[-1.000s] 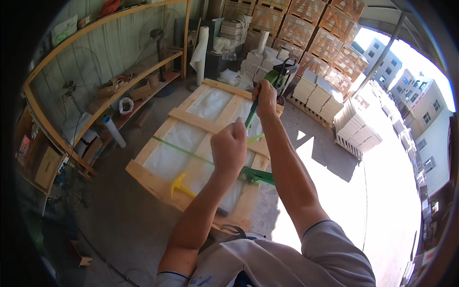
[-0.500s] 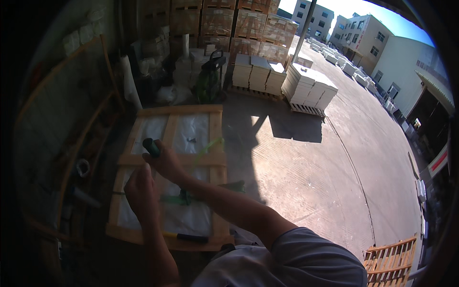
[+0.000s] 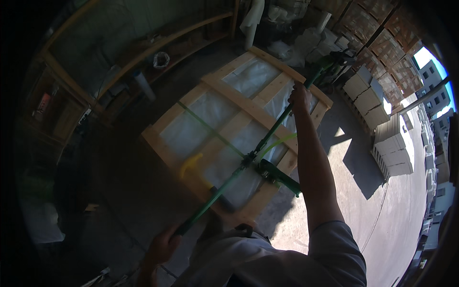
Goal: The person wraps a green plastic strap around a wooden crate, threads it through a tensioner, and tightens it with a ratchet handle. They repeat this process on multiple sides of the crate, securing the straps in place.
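Note:
A green long-handled strapping crimper (image 3: 248,159) is spread wide over the crate, its jaws at the middle on a green strap (image 3: 206,125). My left hand (image 3: 162,245) is closed round the handle end near my body. Beyond the crate's middle, my right hand (image 3: 300,98) grips the other handle. Beside the jaws lies a second green tool, seemingly a strap tensioner (image 3: 282,178), with a loose light-green strap tail curving near it. The wooden-slatted crate (image 3: 234,101) has white film between its slats. A blurred yellow hammer (image 3: 192,164) with a dark grip is on its near side.
A wooden rack (image 3: 162,42) stands along the left wall, with a clear plastic roll (image 3: 161,59) on it. Pale slabs on pallets (image 3: 394,146) stand at the right, and stacked wooden crates (image 3: 363,24) behind. Sunlit concrete floor (image 3: 363,205) lies to my right.
The view has turned, so the crate now lies tilted. My hands, close together before over the crate, are now far apart on the crimper's two handles, which are spread open.

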`<state>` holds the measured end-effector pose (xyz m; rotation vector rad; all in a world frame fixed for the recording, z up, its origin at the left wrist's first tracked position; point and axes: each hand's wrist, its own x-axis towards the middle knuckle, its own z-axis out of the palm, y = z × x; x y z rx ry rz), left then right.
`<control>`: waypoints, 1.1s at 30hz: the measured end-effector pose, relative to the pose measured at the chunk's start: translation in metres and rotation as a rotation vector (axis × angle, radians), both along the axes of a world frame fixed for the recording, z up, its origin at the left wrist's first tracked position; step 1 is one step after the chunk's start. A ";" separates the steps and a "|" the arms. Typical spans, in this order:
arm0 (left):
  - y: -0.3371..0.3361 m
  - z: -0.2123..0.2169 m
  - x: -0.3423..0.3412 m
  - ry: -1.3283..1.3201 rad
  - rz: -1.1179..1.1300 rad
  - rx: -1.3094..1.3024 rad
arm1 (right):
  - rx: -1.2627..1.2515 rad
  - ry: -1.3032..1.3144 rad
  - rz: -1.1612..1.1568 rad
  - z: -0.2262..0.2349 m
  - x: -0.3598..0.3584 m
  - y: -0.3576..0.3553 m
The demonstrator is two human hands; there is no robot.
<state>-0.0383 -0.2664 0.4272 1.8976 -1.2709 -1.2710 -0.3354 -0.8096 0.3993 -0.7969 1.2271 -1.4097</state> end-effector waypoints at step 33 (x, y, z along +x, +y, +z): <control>0.112 -0.218 -0.034 -0.184 -0.096 0.426 | -0.113 0.036 0.384 0.078 0.100 0.137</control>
